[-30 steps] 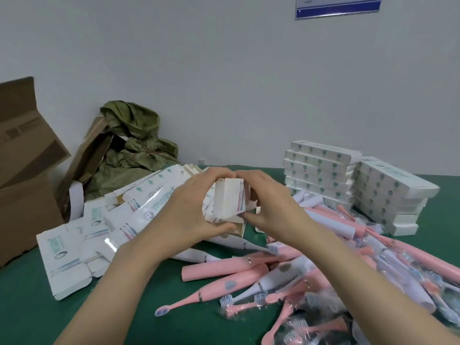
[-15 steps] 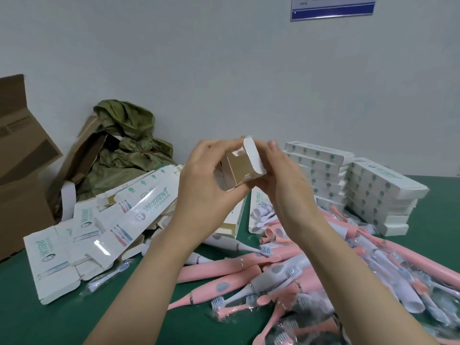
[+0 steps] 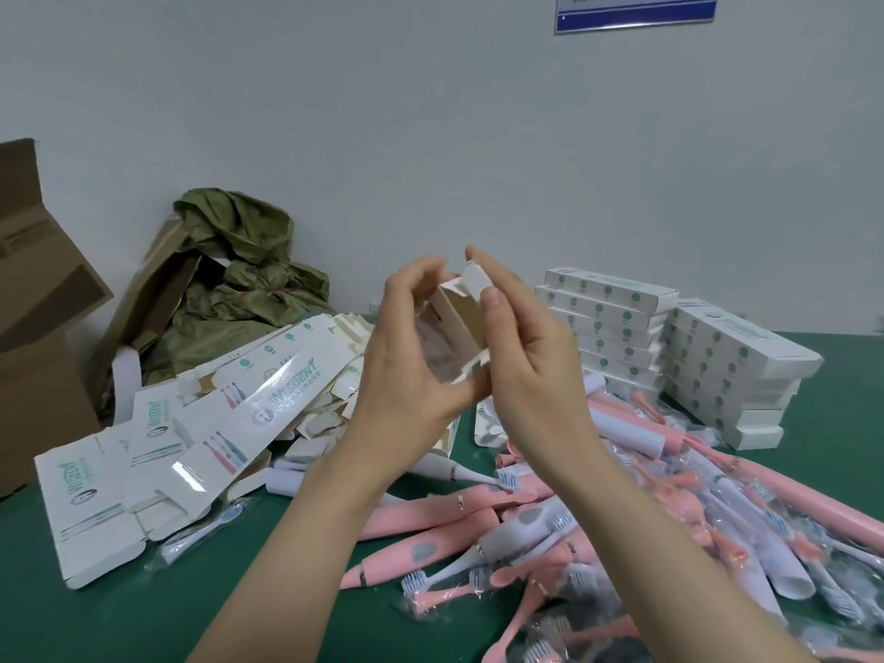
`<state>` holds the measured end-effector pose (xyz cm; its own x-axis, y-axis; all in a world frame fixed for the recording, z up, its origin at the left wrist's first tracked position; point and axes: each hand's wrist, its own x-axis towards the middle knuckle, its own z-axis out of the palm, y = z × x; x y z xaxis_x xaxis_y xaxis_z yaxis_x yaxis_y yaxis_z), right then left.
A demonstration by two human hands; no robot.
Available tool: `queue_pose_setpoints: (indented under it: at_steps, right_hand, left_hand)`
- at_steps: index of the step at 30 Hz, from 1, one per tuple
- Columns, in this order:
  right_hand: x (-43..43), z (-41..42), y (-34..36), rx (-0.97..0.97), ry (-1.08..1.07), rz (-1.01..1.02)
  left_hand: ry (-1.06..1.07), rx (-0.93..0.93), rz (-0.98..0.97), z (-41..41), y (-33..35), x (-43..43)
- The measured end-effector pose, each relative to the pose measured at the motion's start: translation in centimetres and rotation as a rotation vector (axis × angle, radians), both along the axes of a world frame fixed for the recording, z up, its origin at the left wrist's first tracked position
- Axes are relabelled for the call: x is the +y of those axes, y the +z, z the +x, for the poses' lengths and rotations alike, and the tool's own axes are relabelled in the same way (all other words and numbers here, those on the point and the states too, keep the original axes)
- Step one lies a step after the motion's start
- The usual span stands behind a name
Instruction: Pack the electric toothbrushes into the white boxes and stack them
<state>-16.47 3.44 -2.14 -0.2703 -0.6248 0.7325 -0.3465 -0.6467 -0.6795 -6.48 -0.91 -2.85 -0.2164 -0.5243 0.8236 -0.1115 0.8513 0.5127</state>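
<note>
Left hand (image 3: 412, 375) (right hand (image 3: 532, 370) too) round box (image 3: 458, 322)

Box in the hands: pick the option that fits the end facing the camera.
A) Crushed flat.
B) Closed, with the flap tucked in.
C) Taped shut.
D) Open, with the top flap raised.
D: the box, gripped by the left hand, shows its brown inside, and the right hand pinches the top flap, which stands up.
</note>
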Motion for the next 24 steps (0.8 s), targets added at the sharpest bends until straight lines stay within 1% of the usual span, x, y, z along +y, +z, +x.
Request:
queue_pose_setpoints:
  at_steps: [2, 3, 5, 7, 9, 11, 14, 16, 19, 22, 24]
  right_hand:
    - [-0.1, -0.4, 0.1, -0.062, -0.001, 0.013]
    - [-0.2, -0.5, 0.1, -0.057, 0.005, 0.024]
    - [-0.2, -0.3, -0.1, 0.056, -0.039, 0.004]
    - [-0.2, -0.2, -0.2, 0.199, -0.131, -0.054]
    - [-0.1, -0.6, -0.2, 0.299, -0.201, -0.094]
    - [-0.2, -1.3, -0.1, 0.369, -0.238, -0.091]
    - [-0.4, -1.5, -0.3, 0.412, -0.285, -0.086]
    - [-0.4, -1.1, -0.5, 0.432, -0.31, -0.09]
    - [-0.3, -0.5, -0.7, 0.524, -0.336, -0.081]
    - [0.0, 0.3, -0.3, 0.683, -0.388, -0.114]
    - [0.3, 0.6, -0.1, 0.749, -0.364, -0.128]
  left_hand:
    - [0.034, -0.068, 0.018, 0.1, -0.7, -0.2]
    - [0.068, -0.037, 0.034, -0.1, -1.0, -0.1]
    - [0.117, 0.086, 0.046, -0.3, -1.3, 0.1]
    - [0.153, 0.142, 0.025, -0.4, -1.4, 0.1]
    - [0.178, 0.137, 0.016, -0.4, -1.4, -0.1]
    - [0.189, 0.101, 0.014, -0.4, -1.3, 0.0]
    - [0.193, 0.056, 0.021, -0.5, -1.2, 0.1]
    - [0.183, 0.07, 0.049, -0.5, -1.0, 0.2]
    - [0.135, 0.116, 0.099, -0.2, -0.7, 0.7]
    - [0.117, 0.104, 0.122, 0.4, -0.7, 0.9]
    - [0.125, 0.118, 0.139, 0.9, -0.7, 1.1]
